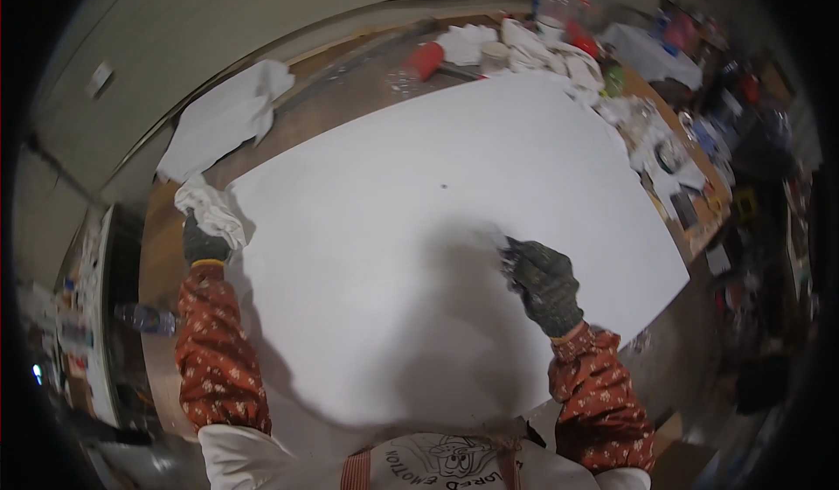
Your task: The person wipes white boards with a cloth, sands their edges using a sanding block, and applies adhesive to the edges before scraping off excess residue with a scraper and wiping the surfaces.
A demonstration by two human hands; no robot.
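A large white sheet or board [367, 228] lies flat across the table in front of me, with a small dark spot [444, 186] near its middle. My left hand [204, 241], in a dark grey glove, is closed on a crumpled white cloth [210, 208] at the board's left edge. Over the right half of the board is my right hand [544, 285], also gloved, its fingers bent together around a small pale, flat piece [492, 236]. That piece is blurred and partly covered by the fingers, so its kind does not show. My shadow falls over the board's near middle.
A white cloth or paper [223, 118] lies at the back left. Behind the board are a red-ended bottle [425, 62], rags [542, 53] and a plastic bottle [554, 7]. Clutter [655, 145] lines the right edge. Another bottle [145, 319] lies beside my left sleeve.
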